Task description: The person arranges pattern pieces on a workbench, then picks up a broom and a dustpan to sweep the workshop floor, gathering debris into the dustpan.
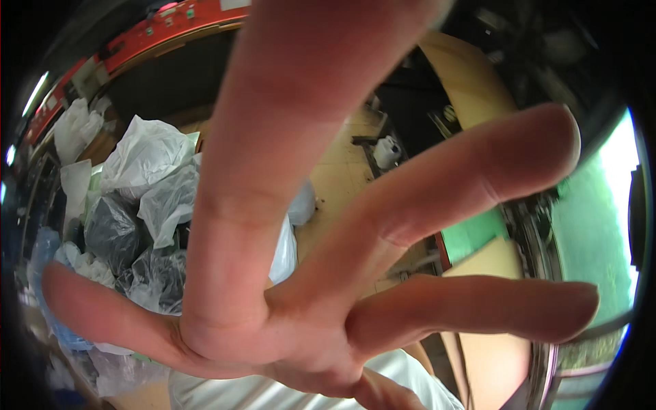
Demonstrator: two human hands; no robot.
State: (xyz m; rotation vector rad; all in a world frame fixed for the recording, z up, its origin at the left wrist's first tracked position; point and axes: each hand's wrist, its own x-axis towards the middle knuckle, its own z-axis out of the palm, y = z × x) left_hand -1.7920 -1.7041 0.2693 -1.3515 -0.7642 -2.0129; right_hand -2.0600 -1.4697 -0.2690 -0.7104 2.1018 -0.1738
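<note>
Hand: my hand (301,342), which I take for my right, is up close to the head camera, spread wide, palm side toward the lens, holding nothing.
Fingers: one broad finger (273,137) runs up out of the top edge, two point right, a thinner one points lower left.
Other hand: not in view.
Nearest things: a heap of crumpled white, clear and grey plastic bags (147,205) lies behind my hand on the left, well apart from it.
Around: a pale tan floor (342,184) with a small white jug-like container (387,152) on it, a red frame (157,31) across the top left, a green panel (471,236) on the right, and white striped cloth (273,396) at the lower edge.
Doing it well: I judge my hand blocks most of the view, so I should keep my fingertips off the lens and move slowly.
Unsure: I cannot tell whether my hand touches the camera.
</note>
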